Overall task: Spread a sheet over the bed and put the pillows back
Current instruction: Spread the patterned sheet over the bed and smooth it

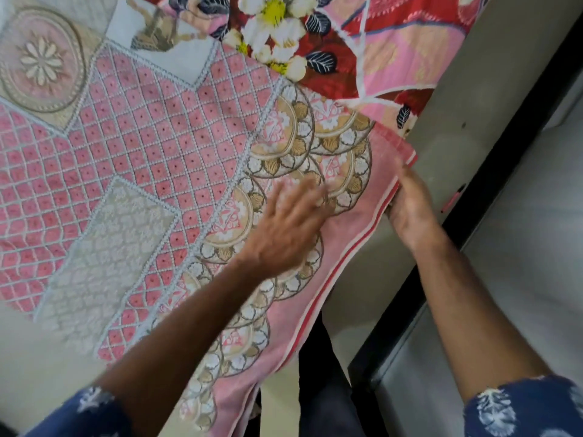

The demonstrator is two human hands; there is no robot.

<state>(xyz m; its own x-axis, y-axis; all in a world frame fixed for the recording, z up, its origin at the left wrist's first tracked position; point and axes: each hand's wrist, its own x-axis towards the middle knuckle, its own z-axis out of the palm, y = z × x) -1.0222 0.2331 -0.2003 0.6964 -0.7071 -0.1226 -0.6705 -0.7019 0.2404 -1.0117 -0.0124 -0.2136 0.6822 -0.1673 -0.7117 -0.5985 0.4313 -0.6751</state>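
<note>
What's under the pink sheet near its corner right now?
Under the pink sheet, the right hand shows only partly, its fingers tucked beneath the striped edge. The left hand lies on top. A red floral cloth runs beneath it. The rest is covered.

The sheet (151,159) is pink latticework with grey panels and beige scalloped medallions; beyond its far edge lies a red, white-flowered cloth (347,42). Sleeves (523,408) are navy, white-motifed.

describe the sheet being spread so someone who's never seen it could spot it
Start at the bed, then find the two hands at its right side. The pink sheet lies under the left hand, and the right hand has its striped edge in its grip. Its pink lattice with beige scalloped medallions sets it apart from the red floral cloth above.
</note>
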